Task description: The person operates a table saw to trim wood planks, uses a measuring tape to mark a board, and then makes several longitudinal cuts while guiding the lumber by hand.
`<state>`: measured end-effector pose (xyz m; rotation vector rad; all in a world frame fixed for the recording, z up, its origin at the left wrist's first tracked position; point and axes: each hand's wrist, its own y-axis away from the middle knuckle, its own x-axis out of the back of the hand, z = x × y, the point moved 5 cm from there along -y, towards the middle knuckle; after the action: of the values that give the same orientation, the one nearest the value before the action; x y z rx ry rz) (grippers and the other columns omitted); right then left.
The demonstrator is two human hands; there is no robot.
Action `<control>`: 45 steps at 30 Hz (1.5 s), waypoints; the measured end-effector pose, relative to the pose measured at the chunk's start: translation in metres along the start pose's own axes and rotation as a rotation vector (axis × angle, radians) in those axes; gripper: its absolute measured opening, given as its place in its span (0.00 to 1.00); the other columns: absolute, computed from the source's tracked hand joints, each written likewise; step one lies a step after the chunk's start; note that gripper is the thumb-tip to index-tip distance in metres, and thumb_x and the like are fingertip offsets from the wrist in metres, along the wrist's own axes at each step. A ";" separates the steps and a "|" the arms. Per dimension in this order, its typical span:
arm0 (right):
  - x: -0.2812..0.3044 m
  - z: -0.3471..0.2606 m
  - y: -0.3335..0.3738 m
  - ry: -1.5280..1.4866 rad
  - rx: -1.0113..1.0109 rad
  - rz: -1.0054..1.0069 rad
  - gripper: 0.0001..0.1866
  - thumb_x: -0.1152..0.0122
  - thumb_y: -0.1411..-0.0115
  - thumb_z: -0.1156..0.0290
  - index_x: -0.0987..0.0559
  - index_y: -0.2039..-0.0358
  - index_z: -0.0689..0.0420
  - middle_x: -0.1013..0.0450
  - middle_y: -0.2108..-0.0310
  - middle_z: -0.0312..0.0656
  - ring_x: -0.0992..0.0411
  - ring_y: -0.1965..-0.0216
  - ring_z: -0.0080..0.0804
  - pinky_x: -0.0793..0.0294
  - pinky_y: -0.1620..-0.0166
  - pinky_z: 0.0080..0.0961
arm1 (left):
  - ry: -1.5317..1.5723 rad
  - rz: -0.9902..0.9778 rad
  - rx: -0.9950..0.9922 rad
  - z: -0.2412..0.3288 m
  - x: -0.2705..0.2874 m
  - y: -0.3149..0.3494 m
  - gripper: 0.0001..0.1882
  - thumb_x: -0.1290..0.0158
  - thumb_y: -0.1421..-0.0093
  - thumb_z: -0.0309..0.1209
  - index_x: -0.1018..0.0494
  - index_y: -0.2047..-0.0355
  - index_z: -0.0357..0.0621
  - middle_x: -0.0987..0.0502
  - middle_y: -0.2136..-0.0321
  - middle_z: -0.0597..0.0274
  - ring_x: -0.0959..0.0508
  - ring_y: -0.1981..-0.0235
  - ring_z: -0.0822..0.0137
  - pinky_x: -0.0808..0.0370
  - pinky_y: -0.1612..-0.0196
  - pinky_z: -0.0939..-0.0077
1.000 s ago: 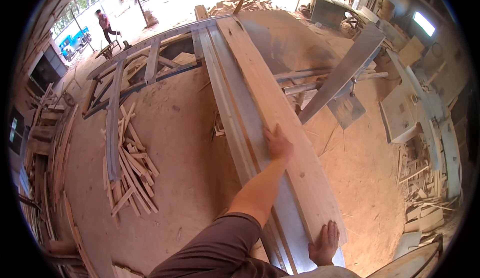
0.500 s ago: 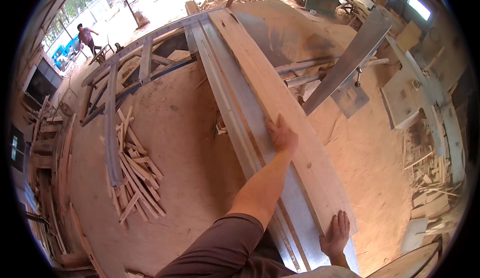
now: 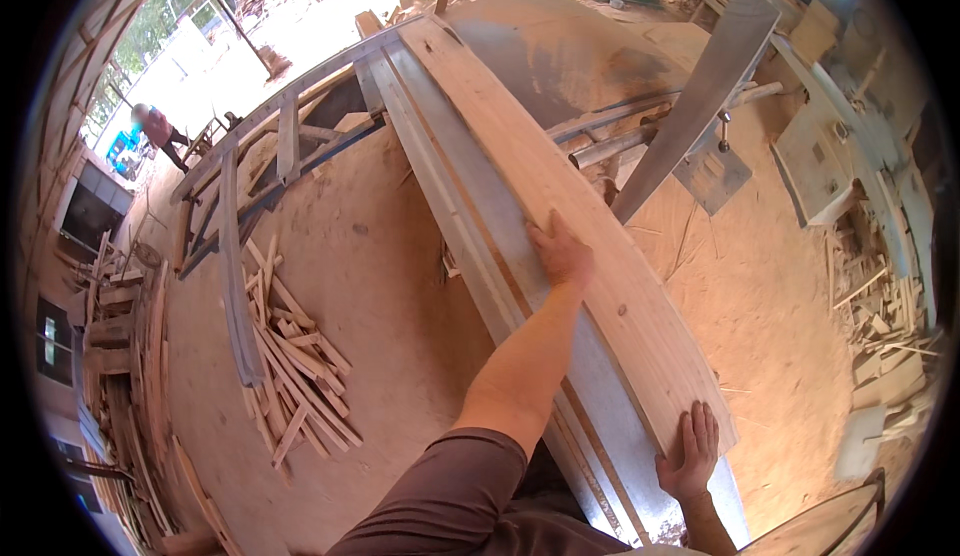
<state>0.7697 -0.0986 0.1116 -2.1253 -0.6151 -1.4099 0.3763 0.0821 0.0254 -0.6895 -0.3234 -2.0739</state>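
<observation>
A long, pale wooden plank (image 3: 590, 231) with a small knot lies lengthwise on a narrow metal table (image 3: 575, 356), along its right side. My left hand (image 3: 562, 254) rests on the plank's left edge around mid-length, fingers over the top face. Close to the plank's near end, my right hand (image 3: 690, 451) presses with its fingers stretched flat on the wood. Nothing is lifted by either hand. My left arm crosses over the metal table, and a thin brown strip runs along the table's length.
A broad upright metal panel (image 3: 700, 96) leans to the right of the plank. On the left a metal frame (image 3: 235, 266) extends outward, beside a heap of wood strips (image 3: 300, 376). Offcuts (image 3: 880, 306) lie at the right wall. A person (image 3: 158, 131) is at the far left.
My view has shifted a little. Both hands keep nearly the same places on the plank. The far person has changed posture.
</observation>
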 end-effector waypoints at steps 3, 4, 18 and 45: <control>-0.002 -0.003 -0.009 -0.003 -0.002 -0.001 0.46 0.34 0.60 0.67 0.32 0.36 0.65 0.40 0.31 0.62 0.44 0.29 0.65 0.47 0.29 0.61 | -0.061 0.034 -0.025 -0.001 0.001 -0.010 0.28 0.58 0.30 0.30 0.41 0.30 0.45 0.55 0.32 0.21 0.43 0.32 0.26 0.38 0.31 0.51; -0.002 -0.003 -0.011 -0.005 -0.004 -0.001 0.46 0.34 0.60 0.67 0.32 0.36 0.65 0.40 0.31 0.62 0.44 0.29 0.65 0.47 0.29 0.61 | -0.058 0.032 -0.021 0.002 0.003 -0.011 0.28 0.58 0.30 0.30 0.41 0.30 0.45 0.55 0.32 0.21 0.43 0.32 0.26 0.37 0.31 0.51; -0.014 -0.018 -0.058 -0.028 0.001 0.025 0.44 0.35 0.61 0.68 0.30 0.39 0.66 0.39 0.32 0.62 0.43 0.30 0.65 0.46 0.30 0.61 | -0.011 -0.017 0.017 -0.003 0.009 -0.065 0.30 0.58 0.31 0.28 0.43 0.29 0.45 0.54 0.32 0.24 0.44 0.31 0.29 0.39 0.30 0.52; -0.044 -0.049 -0.156 -0.029 0.016 0.032 0.45 0.33 0.61 0.69 0.31 0.39 0.68 0.39 0.32 0.62 0.43 0.29 0.64 0.45 0.29 0.61 | -0.082 -0.097 0.072 -0.003 0.025 -0.169 0.27 0.62 0.27 0.31 0.44 0.28 0.47 0.58 0.30 0.22 0.42 0.31 0.29 0.36 0.32 0.52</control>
<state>0.6228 -0.0144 0.1123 -2.1367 -0.5993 -1.3548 0.2244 0.1591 0.0432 -0.7299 -0.4844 -2.1182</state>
